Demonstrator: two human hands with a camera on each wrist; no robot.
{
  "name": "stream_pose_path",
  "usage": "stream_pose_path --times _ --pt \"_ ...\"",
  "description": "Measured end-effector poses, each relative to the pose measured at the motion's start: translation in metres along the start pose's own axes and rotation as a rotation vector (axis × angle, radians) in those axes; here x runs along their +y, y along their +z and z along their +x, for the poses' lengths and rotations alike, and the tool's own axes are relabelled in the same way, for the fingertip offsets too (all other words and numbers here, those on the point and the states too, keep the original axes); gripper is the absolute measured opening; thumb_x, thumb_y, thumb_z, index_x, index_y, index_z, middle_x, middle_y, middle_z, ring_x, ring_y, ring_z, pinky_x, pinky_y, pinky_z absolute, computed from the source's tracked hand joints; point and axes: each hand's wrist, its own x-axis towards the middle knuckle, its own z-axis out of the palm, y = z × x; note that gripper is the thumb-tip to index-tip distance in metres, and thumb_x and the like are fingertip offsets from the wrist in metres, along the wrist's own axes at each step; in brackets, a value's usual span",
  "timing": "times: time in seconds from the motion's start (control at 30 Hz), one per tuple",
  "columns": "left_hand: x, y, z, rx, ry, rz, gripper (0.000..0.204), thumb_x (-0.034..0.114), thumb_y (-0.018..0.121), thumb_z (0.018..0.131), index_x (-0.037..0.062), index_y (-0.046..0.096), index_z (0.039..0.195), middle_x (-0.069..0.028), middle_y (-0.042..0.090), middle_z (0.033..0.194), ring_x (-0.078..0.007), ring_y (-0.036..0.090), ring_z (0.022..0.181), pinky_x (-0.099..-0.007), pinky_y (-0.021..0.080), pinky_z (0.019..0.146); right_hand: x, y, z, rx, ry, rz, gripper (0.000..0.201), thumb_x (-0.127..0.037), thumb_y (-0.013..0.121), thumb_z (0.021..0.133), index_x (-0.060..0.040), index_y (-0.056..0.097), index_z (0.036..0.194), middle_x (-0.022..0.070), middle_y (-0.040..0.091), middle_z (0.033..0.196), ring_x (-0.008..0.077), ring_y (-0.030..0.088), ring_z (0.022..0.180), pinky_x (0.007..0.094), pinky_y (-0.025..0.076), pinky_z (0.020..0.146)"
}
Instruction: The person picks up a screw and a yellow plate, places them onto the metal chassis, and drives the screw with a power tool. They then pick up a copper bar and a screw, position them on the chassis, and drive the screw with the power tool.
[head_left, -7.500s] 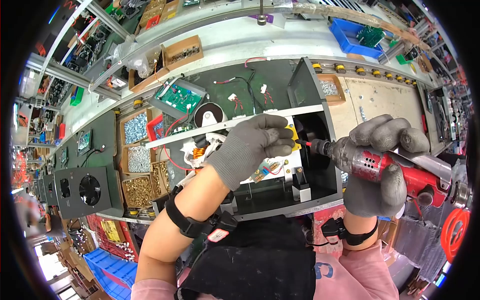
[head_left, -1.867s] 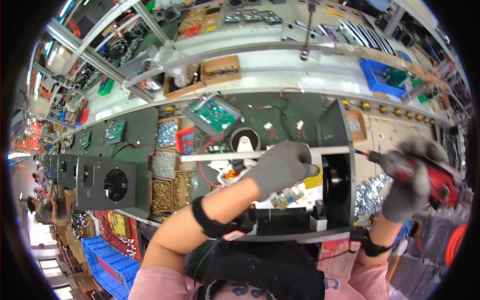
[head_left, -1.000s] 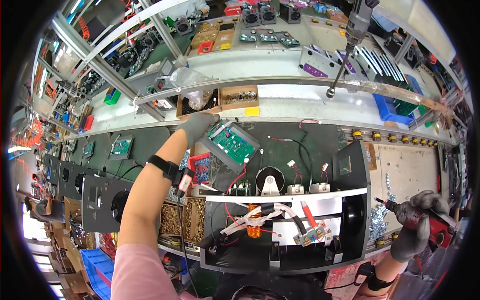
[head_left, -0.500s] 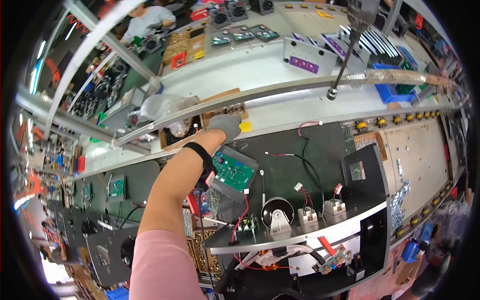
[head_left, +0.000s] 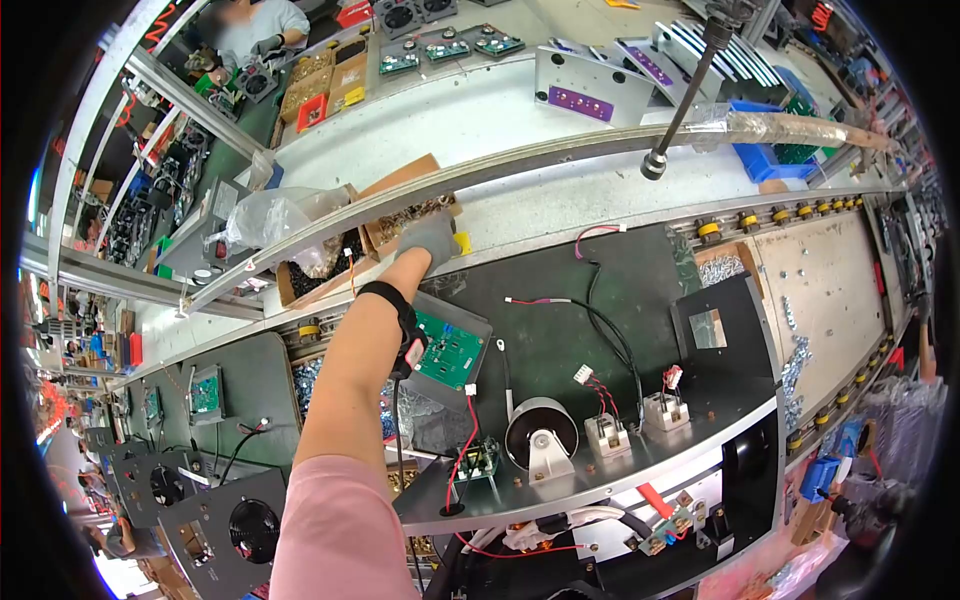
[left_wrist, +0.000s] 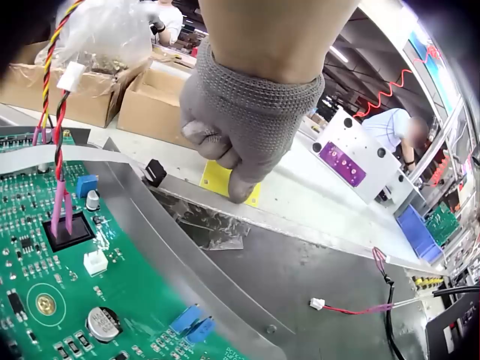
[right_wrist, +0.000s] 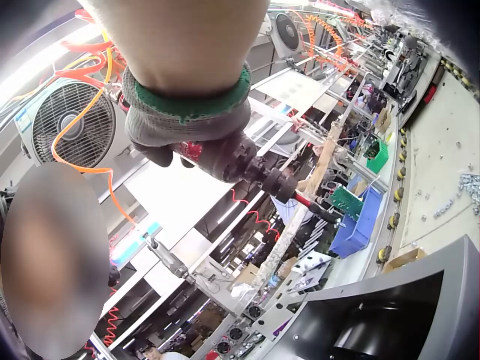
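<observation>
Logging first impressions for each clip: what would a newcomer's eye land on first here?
Most striking is the outstretched left arm, its grey-gloved left hand pressing curled fingers onto a small yellow tag on the pale ledge beyond the green circuit board. Next, the right hand grips a red power screwdriver held up off the bench. In front sits the open black metal chassis with red wires.

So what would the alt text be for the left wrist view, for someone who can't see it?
A left hand in a grey knit glove, fingers curled, presses its fingertips on a small yellow tag lying on a pale shelf. A green circuit board in a metal tray fills the lower left, with cardboard boxes behind the hand.
</observation>
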Motion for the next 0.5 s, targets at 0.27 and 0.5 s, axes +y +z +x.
stream_pose_path --times 0.27,0.5 --pt "-0.088 0.028 0.036 -0.035 -0.157 -1.387 0.040 0.039 0.066 0.078 0.0018 0.059 0.091 -0.0051 0.057 0.072 -0.0157 0.047 0.050 -0.0279 0.038 0.046 0.032 -0.078 0.018 -0.174 -0.003 -0.150 0.039 -0.025 0.050 0.089 0.0011 0.042 0.117 0.0082 0.042 0.104 0.0177 0.043 0.098 0.0302 0.042 0.080" --pt "-0.095 -0.017 -0.076 0.011 0.223 -0.036 0.051 0.048 0.055 0.086 -0.0024 0.058 0.092 -0.0094 0.060 0.072 -0.0209 0.056 0.057 -0.0333 0.046 0.054 0.012 -0.029 0.006 -0.162 -0.068 -0.025 0.049 -0.026 0.059 0.081 0.0031 0.042 0.116 0.0082 0.041 0.094 0.0187 0.041 0.089 0.0293 0.038 0.078"
